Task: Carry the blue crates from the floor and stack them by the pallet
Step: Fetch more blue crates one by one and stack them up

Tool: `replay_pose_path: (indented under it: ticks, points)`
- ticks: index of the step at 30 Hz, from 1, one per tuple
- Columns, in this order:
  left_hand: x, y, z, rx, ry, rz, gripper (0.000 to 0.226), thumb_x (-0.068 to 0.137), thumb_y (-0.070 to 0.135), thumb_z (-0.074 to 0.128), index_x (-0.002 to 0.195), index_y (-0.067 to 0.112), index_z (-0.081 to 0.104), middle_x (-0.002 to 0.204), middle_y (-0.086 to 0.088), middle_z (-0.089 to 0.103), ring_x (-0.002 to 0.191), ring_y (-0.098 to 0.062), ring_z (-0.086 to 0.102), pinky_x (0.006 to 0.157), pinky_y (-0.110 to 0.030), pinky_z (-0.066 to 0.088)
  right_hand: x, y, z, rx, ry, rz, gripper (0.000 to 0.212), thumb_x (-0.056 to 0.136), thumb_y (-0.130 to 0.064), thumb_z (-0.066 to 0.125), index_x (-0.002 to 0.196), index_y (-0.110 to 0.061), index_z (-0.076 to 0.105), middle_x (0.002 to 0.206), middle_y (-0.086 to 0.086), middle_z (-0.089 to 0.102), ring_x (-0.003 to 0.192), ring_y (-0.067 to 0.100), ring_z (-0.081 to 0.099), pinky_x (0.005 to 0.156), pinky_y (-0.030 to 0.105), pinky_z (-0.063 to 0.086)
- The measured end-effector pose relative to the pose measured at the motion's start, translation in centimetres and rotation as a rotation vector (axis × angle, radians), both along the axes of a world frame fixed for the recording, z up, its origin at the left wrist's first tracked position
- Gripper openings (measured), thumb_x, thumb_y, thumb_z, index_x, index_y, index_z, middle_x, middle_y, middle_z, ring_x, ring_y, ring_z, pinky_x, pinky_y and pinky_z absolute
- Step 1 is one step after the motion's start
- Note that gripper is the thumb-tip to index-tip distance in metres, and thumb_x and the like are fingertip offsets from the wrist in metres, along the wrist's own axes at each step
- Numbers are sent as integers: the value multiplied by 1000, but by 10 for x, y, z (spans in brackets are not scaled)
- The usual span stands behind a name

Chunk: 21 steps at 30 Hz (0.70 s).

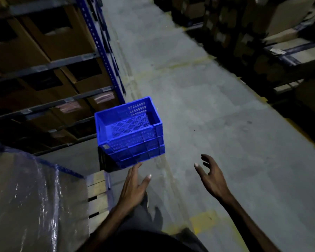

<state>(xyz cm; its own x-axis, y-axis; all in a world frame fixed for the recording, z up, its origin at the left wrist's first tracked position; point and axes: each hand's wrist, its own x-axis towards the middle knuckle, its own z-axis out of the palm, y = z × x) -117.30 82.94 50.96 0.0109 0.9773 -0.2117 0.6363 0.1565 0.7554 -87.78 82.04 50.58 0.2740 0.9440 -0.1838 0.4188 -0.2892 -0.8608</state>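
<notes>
A stack of blue perforated crates (130, 132) stands on the grey floor just beyond the wooden pallet (98, 193). The top crate is empty, and beneath it I see the rims of more crates nested in the stack. My left hand (134, 184) is open, fingers spread, its fingertips close to the stack's lower near edge. My right hand (210, 174) is open too, fingers curled loosely, held in the air to the right of the stack and apart from it. Neither hand holds anything.
A plastic-wrapped load (25, 197) sits on the pallet at the lower left. Blue-framed shelving (102, 50) full of cardboard boxes lines the left side. Stacked cartons (273, 42) line the right. A grey aisle floor (198, 106) with yellow markings runs between them.
</notes>
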Motion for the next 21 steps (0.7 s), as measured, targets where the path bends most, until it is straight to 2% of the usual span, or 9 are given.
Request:
replay_pose_path:
  ticks: [4, 6, 9, 12, 15, 21]
  points:
    - [19, 10, 17, 27, 18, -149, 65, 96, 49, 58, 153, 29, 33, 155, 8, 38, 143, -13, 37, 118, -39, 33, 9, -22, 14, 51, 10, -76, 56, 95, -49, 60, 144, -28, 45, 148, -7, 51, 131, 14, 52, 97, 35, 44]
    - [27, 15, 24, 37, 31, -234, 66, 97, 50, 56, 154, 28, 32, 157, 9, 35, 145, -9, 32, 119, -32, 28, 11, -39, 19, 70, 23, -136, 57, 95, -51, 59, 145, -29, 44, 148, -8, 50, 131, 14, 52, 98, 37, 44]
    - [40, 26, 30, 36, 21, -359, 63, 98, 47, 57, 153, 29, 32, 155, 10, 35, 141, -4, 33, 112, -23, 26, 7, -64, 19, 78, 44, -271, 58, 94, -53, 59, 145, -29, 44, 148, -8, 51, 131, 14, 53, 100, 40, 45]
    - [56, 37, 29, 15, -28, -473, 58, 98, 47, 58, 150, 31, 38, 153, 8, 41, 139, -10, 40, 111, -28, 34, -3, -90, 18, 70, 54, -440, 56, 94, -53, 59, 143, -30, 44, 146, -8, 52, 129, 14, 54, 100, 43, 48]
    - [72, 41, 24, -32, -109, -603, 48, 98, 41, 60, 142, 32, 46, 146, 6, 49, 130, -11, 49, 108, -38, 44, -20, -123, 19, 43, 59, -644, 55, 96, -48, 61, 143, -27, 44, 146, -6, 53, 128, 15, 55, 100, 44, 49]
    - [93, 16, 5, -87, -156, -925, 35, 98, 32, 62, 132, 23, 57, 132, 3, 61, 121, -16, 56, 96, -38, 50, -69, -218, 13, -71, 32, -997, 54, 95, -42, 64, 142, -24, 46, 144, 0, 55, 126, 17, 57, 98, 42, 51]
